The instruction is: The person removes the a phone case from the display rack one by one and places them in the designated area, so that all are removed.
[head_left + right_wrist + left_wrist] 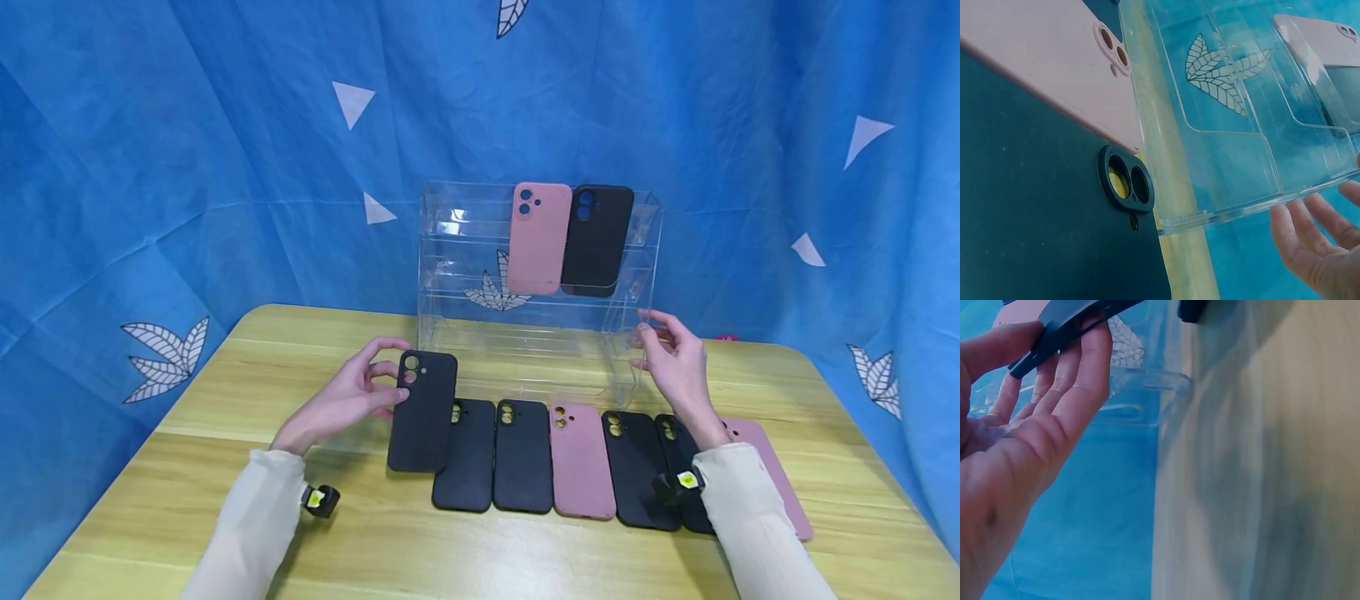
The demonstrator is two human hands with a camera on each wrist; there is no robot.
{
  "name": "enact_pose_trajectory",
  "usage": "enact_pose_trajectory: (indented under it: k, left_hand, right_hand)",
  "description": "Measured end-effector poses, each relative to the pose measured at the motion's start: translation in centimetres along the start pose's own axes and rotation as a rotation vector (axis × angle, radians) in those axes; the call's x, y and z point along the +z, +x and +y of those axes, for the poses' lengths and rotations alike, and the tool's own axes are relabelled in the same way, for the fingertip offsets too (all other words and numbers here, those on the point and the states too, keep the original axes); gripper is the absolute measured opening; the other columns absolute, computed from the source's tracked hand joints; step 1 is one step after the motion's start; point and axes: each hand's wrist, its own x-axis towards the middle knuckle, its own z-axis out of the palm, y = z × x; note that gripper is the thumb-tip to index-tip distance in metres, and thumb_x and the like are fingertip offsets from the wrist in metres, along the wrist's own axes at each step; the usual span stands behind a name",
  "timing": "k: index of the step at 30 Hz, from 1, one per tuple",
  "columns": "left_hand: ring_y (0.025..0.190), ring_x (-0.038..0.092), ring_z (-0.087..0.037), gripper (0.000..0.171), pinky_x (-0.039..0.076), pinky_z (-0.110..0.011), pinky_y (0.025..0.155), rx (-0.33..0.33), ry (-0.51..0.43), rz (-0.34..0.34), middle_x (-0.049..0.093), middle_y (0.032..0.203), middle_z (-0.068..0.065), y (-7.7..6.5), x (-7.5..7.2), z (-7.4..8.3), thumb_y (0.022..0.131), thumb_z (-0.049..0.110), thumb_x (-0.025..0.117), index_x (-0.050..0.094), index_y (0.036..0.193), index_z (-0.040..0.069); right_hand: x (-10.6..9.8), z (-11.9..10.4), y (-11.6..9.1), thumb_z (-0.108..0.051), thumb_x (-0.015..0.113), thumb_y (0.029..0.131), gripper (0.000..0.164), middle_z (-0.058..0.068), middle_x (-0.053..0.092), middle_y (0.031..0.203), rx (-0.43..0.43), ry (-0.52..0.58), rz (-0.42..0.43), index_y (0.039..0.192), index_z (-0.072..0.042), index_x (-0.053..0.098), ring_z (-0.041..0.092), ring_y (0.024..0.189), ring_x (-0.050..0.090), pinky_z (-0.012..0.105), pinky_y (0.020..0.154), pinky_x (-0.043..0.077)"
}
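My left hand (358, 385) pinches a black phone case (423, 417) by its left edge, thumb in front and fingers behind. In the head view this case is raised and overlaps the leftmost case of the row on the table. The left wrist view shows the held case (1066, 328) edge-on between thumb and fingers. My right hand (675, 354) is at the right side of a clear acrylic display stand (525, 337), its fingertips right at the side panel. On the stand's top tier, a pink phone case (538, 242) leans beside a black phone case (597, 237).
A row of phone cases lies along the table (345, 533) before the stand: several black ones, one pink case (582, 462) mid-row and another pink case (776, 475) at the right end, partly behind my right forearm. A blue patterned curtain (225, 167) hangs behind.
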Motion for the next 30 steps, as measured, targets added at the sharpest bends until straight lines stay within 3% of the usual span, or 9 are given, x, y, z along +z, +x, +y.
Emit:
enact_pose_trajectory:
  k: [10, 17, 23, 30]
  left_hand:
    - [0.092, 0.073, -0.026, 0.063, 0.063, -0.047, 0.080, -0.095, 0.062, -0.011, 0.061, 0.118, -0.020, -0.7, -0.9, -0.9, 0.094, 0.006, 0.071, 0.041, 0.148, 0.016]
    - [0.086, 0.071, -0.024, 0.062, 0.064, -0.044, 0.074, -0.097, 0.126, 0.014, 0.055, 0.120, -0.024, -1.0, -1.1, -1.6, 0.092, 0.006, 0.074, 0.045, 0.146, 0.008]
    - [0.084, 0.072, -0.023, 0.059, 0.064, -0.042, 0.072, -0.150, 0.114, 0.020, 0.054, 0.120, -0.023, -1.2, -0.9, -2.1, 0.091, 0.004, 0.075, 0.049, 0.144, 0.010]
    - [0.085, 0.069, -0.023, 0.060, 0.064, -0.042, 0.074, -0.186, 0.114, 0.006, 0.053, 0.119, -0.023, -1.3, -0.7, -2.6, 0.091, 0.005, 0.073, 0.046, 0.145, 0.005]
  right_hand:
    - [0.0, -0.1, 0.0, -0.032, 0.047, 0.108, 0.046, 0.020, 0.062, 0.129, -0.007, -0.010, 0.001, 0.148, -0.011, 0.052, -0.005, 0.090, 0.065, 0.018, 0.070, 0.060]
    - [0.0, 0.0, 0.1, -0.032, 0.047, 0.108, 0.046, 0.020, 0.062, 0.129, -0.004, -0.011, 0.003, 0.148, -0.011, 0.052, -0.006, 0.090, 0.064, 0.018, 0.069, 0.060]
    - [0.0, -0.2, -0.1, -0.032, 0.047, 0.108, 0.047, 0.020, 0.061, 0.130, -0.002, 0.004, -0.005, 0.149, -0.010, 0.052, -0.006, 0.090, 0.065, 0.018, 0.069, 0.060]
    - [0.0, -0.1, -0.1, -0.033, 0.048, 0.108, 0.047, 0.020, 0.062, 0.129, -0.009, -0.002, -0.001, 0.147, -0.008, 0.053, -0.004, 0.091, 0.065, 0.018, 0.070, 0.060]
